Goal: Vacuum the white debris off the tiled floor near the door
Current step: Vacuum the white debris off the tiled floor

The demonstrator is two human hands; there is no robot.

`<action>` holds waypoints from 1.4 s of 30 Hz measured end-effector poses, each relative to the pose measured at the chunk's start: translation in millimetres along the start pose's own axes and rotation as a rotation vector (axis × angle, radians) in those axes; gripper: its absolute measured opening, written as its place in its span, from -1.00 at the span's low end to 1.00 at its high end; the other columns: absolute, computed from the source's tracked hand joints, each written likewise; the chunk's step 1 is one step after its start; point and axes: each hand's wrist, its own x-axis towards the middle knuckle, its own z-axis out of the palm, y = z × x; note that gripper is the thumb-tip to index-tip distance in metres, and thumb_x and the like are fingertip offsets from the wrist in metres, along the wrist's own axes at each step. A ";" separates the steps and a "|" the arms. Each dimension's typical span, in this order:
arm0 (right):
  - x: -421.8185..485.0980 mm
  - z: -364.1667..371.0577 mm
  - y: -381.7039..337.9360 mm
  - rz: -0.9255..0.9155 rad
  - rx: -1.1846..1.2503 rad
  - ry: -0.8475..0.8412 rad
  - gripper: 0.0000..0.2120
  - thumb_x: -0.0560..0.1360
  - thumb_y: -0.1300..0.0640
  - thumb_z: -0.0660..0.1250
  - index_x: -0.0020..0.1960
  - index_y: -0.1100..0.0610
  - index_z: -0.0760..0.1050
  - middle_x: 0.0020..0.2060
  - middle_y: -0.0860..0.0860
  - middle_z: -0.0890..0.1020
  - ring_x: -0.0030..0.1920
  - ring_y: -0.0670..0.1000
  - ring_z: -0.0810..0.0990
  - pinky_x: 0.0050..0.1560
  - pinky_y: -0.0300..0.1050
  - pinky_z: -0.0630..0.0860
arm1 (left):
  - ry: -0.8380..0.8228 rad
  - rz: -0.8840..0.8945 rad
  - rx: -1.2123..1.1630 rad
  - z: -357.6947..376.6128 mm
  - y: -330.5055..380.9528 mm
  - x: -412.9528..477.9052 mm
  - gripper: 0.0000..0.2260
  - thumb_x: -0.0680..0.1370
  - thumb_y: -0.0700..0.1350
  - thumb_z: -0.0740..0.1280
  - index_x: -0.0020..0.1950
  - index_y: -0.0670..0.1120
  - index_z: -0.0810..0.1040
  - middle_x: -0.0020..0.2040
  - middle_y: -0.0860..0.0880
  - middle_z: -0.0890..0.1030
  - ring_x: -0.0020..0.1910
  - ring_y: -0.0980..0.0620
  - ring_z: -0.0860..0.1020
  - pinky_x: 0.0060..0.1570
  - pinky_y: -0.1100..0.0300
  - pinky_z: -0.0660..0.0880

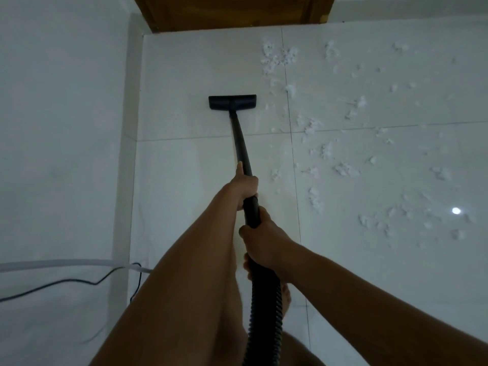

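door [232, 11]: being cropped at the top edge
hose [264, 313]: running off the bottom edge
cable [74, 281]: exiting lower left

One wide-angle camera, worn on the person's head, looks forward and steeply down along the forearms [190, 254] and the vacuum tube [239, 138] to the tiled floor [200, 75]. The forearms loom close (straight lines bow near the edges), and the door [232, 11] lies farthest, at the top.
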 end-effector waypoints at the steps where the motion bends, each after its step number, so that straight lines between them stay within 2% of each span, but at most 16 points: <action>1: -6.2 2.1 14.0 0.010 0.003 -0.004 -0.36 0.67 0.09 0.21 0.62 -0.26 0.01 -0.04 0.18 0.56 -0.35 0.06 0.58 -0.41 -0.12 0.58 | 0.002 -0.001 -0.001 5.1 -13.3 -7.5 -0.27 0.66 -0.20 0.14 0.62 0.29 -0.20 0.17 -0.23 0.54 -0.24 -0.01 0.48 -0.18 0.07 0.56; 3: -16.7 7.9 37.2 0.025 -0.004 -0.005 -0.34 0.67 0.13 0.20 0.63 -0.26 0.00 -0.03 0.19 0.55 -0.39 0.05 0.57 -0.45 -0.13 0.55 | 0.002 -0.004 -0.007 11.6 -36.3 -21.9 -0.27 0.66 -0.19 0.15 0.63 0.29 -0.20 0.13 -0.21 0.53 -0.25 -0.01 0.48 -0.14 0.05 0.57; 6: -31.5 16.7 66.9 0.027 -0.002 -0.016 -0.34 0.67 0.14 0.19 0.63 -0.26 -0.01 0.04 0.20 0.54 -0.40 0.05 0.57 -0.47 -0.14 0.54 | 0.004 -0.014 0.007 18.5 -65.0 -39.8 -0.28 0.67 -0.17 0.14 0.62 0.29 -0.20 0.29 -0.28 0.54 -0.26 0.00 0.48 -0.21 0.07 0.54; 9: -44.2 26.3 96.1 0.027 0.011 -0.027 -0.34 0.67 0.13 0.19 0.62 -0.26 -0.01 0.03 0.19 0.54 -0.38 0.04 0.57 -0.44 -0.12 0.56 | 0.001 -0.016 -0.002 24.5 -92.6 -57.7 -0.29 0.67 -0.17 0.14 0.62 0.29 -0.21 0.09 -0.21 0.53 -0.29 0.01 0.48 -0.27 0.10 0.53; 10: -47.4 30.0 106.4 0.033 0.011 -0.029 -0.34 0.66 0.13 0.20 0.62 -0.26 -0.01 0.03 0.19 0.54 -0.37 0.05 0.58 -0.41 -0.10 0.57 | -0.001 -0.015 -0.005 26.7 -102.5 -63.5 -0.29 0.67 -0.17 0.14 0.63 0.29 -0.21 0.09 -0.21 0.52 -0.29 0.01 0.48 -0.29 0.11 0.52; 14: -57.6 46.7 152.1 0.033 -0.034 -0.023 -0.35 0.64 0.10 0.21 0.60 -0.28 0.01 0.04 0.23 0.58 -0.28 0.11 0.62 -0.15 0.10 0.71 | 0.008 -0.001 -0.013 34.9 -144.2 -84.5 -0.30 0.68 -0.17 0.13 0.63 0.26 -0.21 0.11 -0.21 0.50 -0.28 0.01 0.47 -0.29 0.12 0.50; 16: -63.3 54.7 175.7 0.020 -0.066 -0.015 -0.34 0.62 0.09 0.21 0.60 -0.27 0.02 0.03 0.24 0.59 -0.23 0.14 0.64 -0.01 0.19 0.71 | 0.010 0.005 -0.007 40.1 -166.1 -95.6 -0.30 0.68 -0.18 0.13 0.64 0.25 -0.21 0.15 -0.23 0.51 -0.29 0.02 0.46 -0.31 0.13 0.48; 18: -71.4 62.6 199.5 0.008 -0.079 -0.012 -0.33 0.61 0.09 0.21 0.61 -0.25 0.01 0.06 0.25 0.60 -0.18 0.18 0.66 0.02 0.21 0.70 | 0.011 0.005 0.009 45.3 -188.8 -106.1 -0.30 0.69 -0.18 0.13 0.64 0.25 -0.22 0.27 -0.28 0.52 -0.28 0.03 0.46 -0.31 0.13 0.47; 20: -80.7 70.6 221.9 -0.020 -0.137 0.006 -0.31 0.60 0.08 0.22 0.63 -0.20 0.01 0.15 0.27 0.62 -0.02 0.25 0.70 0.08 0.25 0.68 | 0.016 0.000 0.015 49.6 -212.2 -118.6 -0.30 0.69 -0.18 0.13 0.63 0.25 -0.22 0.39 -0.28 0.49 -0.27 0.02 0.46 -0.31 0.13 0.48; 22: -91.7 77.6 244.1 -0.034 -0.211 0.022 -0.32 0.62 0.07 0.22 0.65 -0.14 0.00 0.18 0.24 0.61 0.06 0.25 0.68 0.14 0.18 0.65 | 0.017 -0.006 0.002 54.8 -235.8 -130.8 -0.30 0.69 -0.17 0.13 0.63 0.27 -0.21 0.44 -0.27 0.45 -0.27 0.02 0.46 -0.30 0.12 0.50; 26: -114.1 89.9 284.2 -0.039 -0.245 0.005 -0.32 0.66 0.07 0.20 0.67 -0.12 -0.04 0.14 0.19 0.58 -0.10 0.08 0.56 -0.16 -0.09 0.53 | 0.013 -0.009 -0.010 64.8 -280.7 -149.1 -0.28 0.67 -0.18 0.15 0.63 0.27 -0.21 0.50 -0.28 0.39 -0.24 0.00 0.48 -0.24 0.10 0.52; 30: -130.2 99.8 318.3 -0.047 -0.259 0.006 -0.31 0.65 0.09 0.20 0.67 -0.12 -0.05 0.19 0.22 0.59 -0.17 0.05 0.56 -0.26 -0.15 0.47 | 0.015 -0.007 -0.013 72.9 -316.6 -165.8 -0.28 0.67 -0.19 0.15 0.63 0.26 -0.22 0.49 -0.27 0.39 -0.21 -0.01 0.48 -0.17 0.09 0.54; 34: -143.8 106.9 347.9 -0.039 -0.257 0.008 -0.31 0.65 0.10 0.20 0.66 -0.13 -0.04 0.19 0.18 0.59 -0.03 0.12 0.61 -0.09 -0.03 0.58 | 0.005 -0.018 -0.021 82.9 -344.3 -189.6 -0.28 0.68 -0.19 0.14 0.63 0.24 -0.23 0.44 -0.28 0.44 -0.20 -0.01 0.48 -0.30 0.14 0.49; 37: -153.7 111.1 371.0 -0.038 -0.237 0.007 -0.33 0.63 0.10 0.21 0.65 -0.12 0.01 0.09 0.15 0.58 -0.07 0.13 0.59 0.08 0.10 0.63 | -0.002 -0.020 -0.046 89.3 -361.9 -205.9 -0.26 0.67 -0.21 0.14 0.63 0.24 -0.25 0.47 -0.28 0.41 -0.21 -0.01 0.48 -0.32 0.14 0.48; 39: -163.8 111.4 386.2 -0.049 -0.248 -0.001 -0.34 0.62 0.10 0.22 0.65 -0.09 0.05 0.07 0.16 0.56 -0.09 0.13 0.59 0.07 0.10 0.63 | 0.000 -0.028 -0.045 94.9 -374.7 -218.9 -0.25 0.66 -0.24 0.14 0.63 0.24 -0.25 0.47 -0.27 0.42 -0.22 0.00 0.48 -0.33 0.14 0.48; 42: -186.1 112.6 412.0 -0.049 -0.200 -0.025 -0.38 0.63 0.11 0.23 0.63 -0.06 0.10 0.01 0.18 0.58 -0.21 0.10 0.58 -0.08 0.04 0.65 | 0.007 -0.050 -0.047 106.6 -399.6 -241.9 -0.23 0.65 -0.25 0.15 0.62 0.25 -0.26 0.29 -0.24 0.51 -0.22 0.00 0.48 -0.32 0.12 0.49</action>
